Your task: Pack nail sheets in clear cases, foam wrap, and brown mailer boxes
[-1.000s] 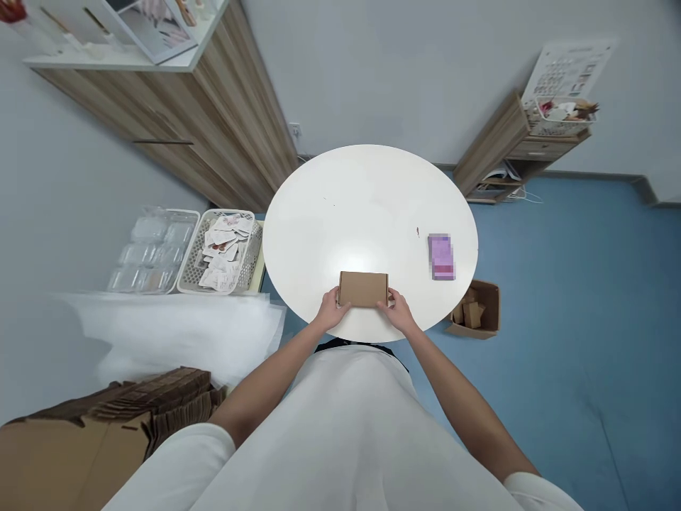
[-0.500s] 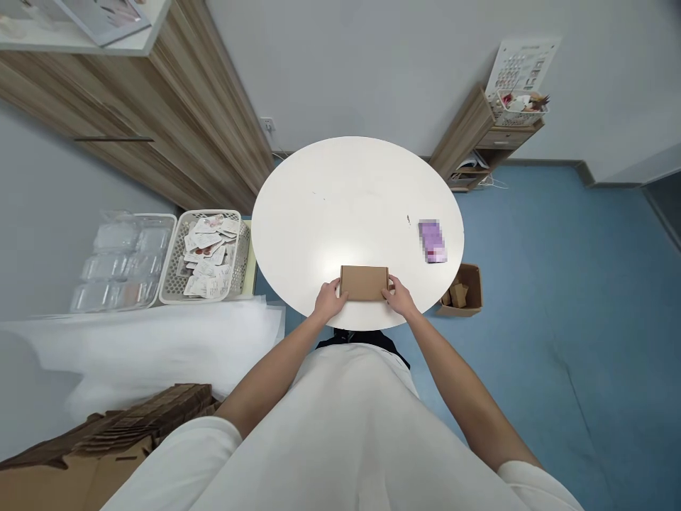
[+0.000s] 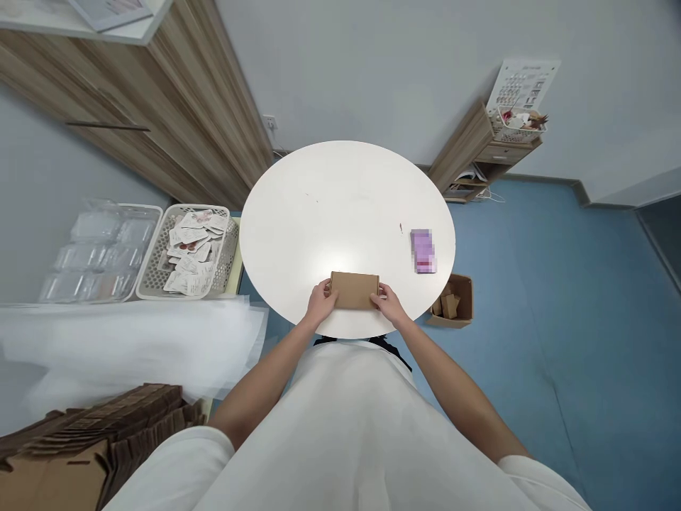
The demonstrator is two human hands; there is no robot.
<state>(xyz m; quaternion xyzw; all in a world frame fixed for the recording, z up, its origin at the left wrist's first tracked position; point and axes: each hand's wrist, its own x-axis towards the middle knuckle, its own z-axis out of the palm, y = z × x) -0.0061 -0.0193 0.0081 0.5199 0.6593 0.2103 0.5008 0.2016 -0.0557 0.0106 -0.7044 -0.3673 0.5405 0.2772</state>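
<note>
A closed brown cardboard box (image 3: 354, 290) lies at the near edge of the round white table (image 3: 340, 191). My left hand (image 3: 321, 301) grips its left end, thumb on top and fingers along the side. At the right end, my right hand (image 3: 388, 301) holds it the same way. The box's underside is hidden. A purple item (image 3: 423, 250), blurred into blocks, lies on the table to the right of the box.
Left of the table stand a white basket of packets (image 3: 194, 252) and a tray of clear plastic boxes (image 3: 98, 248). White sheets (image 3: 133, 341) and folded cardboard (image 3: 96, 440) are nearer me. An open carton (image 3: 464, 298) sits on the floor at right.
The camera view has turned a little, so the surroundings appear shifted. Both hands keep their hold on the box, which looks slightly tilted compared with before.
</note>
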